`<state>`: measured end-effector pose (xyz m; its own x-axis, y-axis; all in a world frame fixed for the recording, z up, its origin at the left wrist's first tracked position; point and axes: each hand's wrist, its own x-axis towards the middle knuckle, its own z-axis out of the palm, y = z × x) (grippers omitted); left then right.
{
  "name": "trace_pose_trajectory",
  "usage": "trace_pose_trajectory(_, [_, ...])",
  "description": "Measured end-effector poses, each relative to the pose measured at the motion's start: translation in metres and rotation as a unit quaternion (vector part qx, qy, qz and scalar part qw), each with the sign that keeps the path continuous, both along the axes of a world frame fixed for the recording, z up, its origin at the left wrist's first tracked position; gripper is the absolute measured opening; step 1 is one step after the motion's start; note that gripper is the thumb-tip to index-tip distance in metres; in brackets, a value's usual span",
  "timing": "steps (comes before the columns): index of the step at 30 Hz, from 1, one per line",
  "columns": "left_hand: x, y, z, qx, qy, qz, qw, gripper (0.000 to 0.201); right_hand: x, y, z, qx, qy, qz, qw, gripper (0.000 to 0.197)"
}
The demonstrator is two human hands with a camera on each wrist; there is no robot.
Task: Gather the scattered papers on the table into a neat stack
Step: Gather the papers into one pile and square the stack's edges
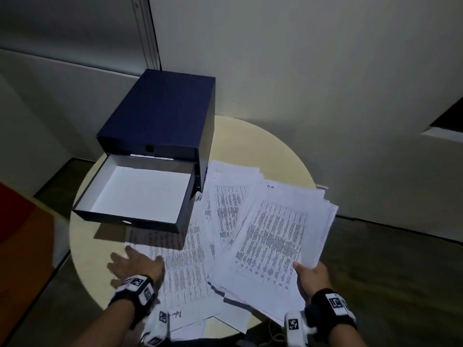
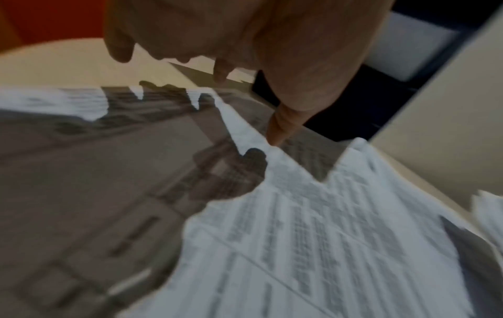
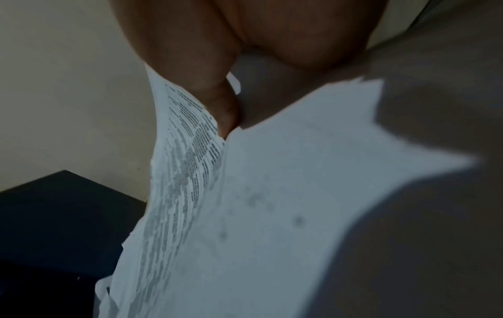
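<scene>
Printed white papers (image 1: pixel 225 221) lie fanned across the round cream table (image 1: pixel 250 136). My right hand (image 1: pixel 310 274) pinches a thick bundle of sheets (image 1: pixel 273 241) at its near right corner, thumb on top, and holds it tilted above the other papers; the right wrist view shows the bundle (image 3: pixel 245 193) clamped between thumb and fingers. My left hand (image 1: pixel 132 265) hovers flat with spread fingers at the left edge of a loose printed sheet (image 1: pixel 185 266). In the blurred left wrist view the left hand (image 2: pixel 245 53) sits just over the sheets (image 2: pixel 313 226), its thumb tip at the paper.
A dark blue drawer box (image 1: pixel 160 116) stands at the table's back left, its lower drawer (image 1: pixel 140 194) pulled out with a white bottom showing. Pale walls close in behind. A red-orange object (image 1: pixel 22 234) sits at the far left. Dark floor surrounds the table.
</scene>
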<state>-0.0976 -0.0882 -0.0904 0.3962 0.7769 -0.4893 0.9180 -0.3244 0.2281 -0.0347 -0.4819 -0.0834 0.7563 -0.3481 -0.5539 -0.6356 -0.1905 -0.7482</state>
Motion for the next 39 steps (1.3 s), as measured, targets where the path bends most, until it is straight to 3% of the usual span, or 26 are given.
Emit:
trace_pose_trajectory(3, [-0.011,0.016,-0.002,-0.049,-0.008,0.039,0.998,0.109,0.0,0.01,-0.017,-0.004,0.039,0.05,0.998,0.023])
trace_pose_trajectory(8, [-0.016,0.011,0.001,-0.127,-0.123,0.044,0.983,0.089,0.001,0.034,-0.033,-0.054,0.086,0.114,0.988,0.026])
trace_pose_trajectory(12, [-0.021,0.011,0.01,-0.156,-0.122,0.05,0.979,0.036,0.001,0.04,-0.04,-0.067,0.098,0.115,0.986,0.03])
trace_pose_trajectory(14, [-0.024,0.011,0.015,-0.141,-0.126,0.03,0.982,0.022,0.003,0.037,-0.046,-0.065,0.106,0.118,0.985,0.032])
trace_pose_trajectory(18, [-0.022,0.002,0.026,-0.054,-0.113,-0.1,0.987,0.023,0.004,0.034,-0.05,-0.07,0.119,0.125,0.983,0.029])
trace_pose_trajectory(21, [-0.016,-0.018,0.031,0.047,-0.075,-0.247,0.965,0.024,0.004,0.036,-0.044,-0.062,0.11,0.126,0.984,0.031])
trace_pose_trajectory(24, [-0.013,-0.035,0.036,0.112,-0.087,-0.306,0.941,0.019,0.004,0.033,-0.041,-0.059,0.105,0.129,0.984,0.033])
trace_pose_trajectory(27, [-0.008,-0.039,0.034,0.154,-0.089,-0.37,0.912,0.048,0.004,0.032,-0.042,-0.053,0.101,0.123,0.986,0.041])
trace_pose_trajectory(31, [-0.012,-0.044,0.041,0.165,-0.116,-0.383,0.902,0.075,0.004,0.032,-0.043,-0.047,0.108,0.127,0.985,0.044])
trace_pose_trajectory(34, [-0.019,-0.051,0.045,0.193,-0.158,-0.429,0.868,0.087,0.004,0.031,-0.045,-0.046,0.111,0.12,0.985,0.045])
trace_pose_trajectory(36, [-0.024,-0.058,0.054,0.195,-0.184,-0.439,0.858,0.086,0.003,0.03,-0.044,-0.047,0.113,0.126,0.984,0.044])
trace_pose_trajectory(39, [-0.025,-0.068,0.082,0.178,-0.23,-0.409,0.865,0.07,0.005,0.029,-0.044,-0.047,0.109,0.132,0.984,0.045])
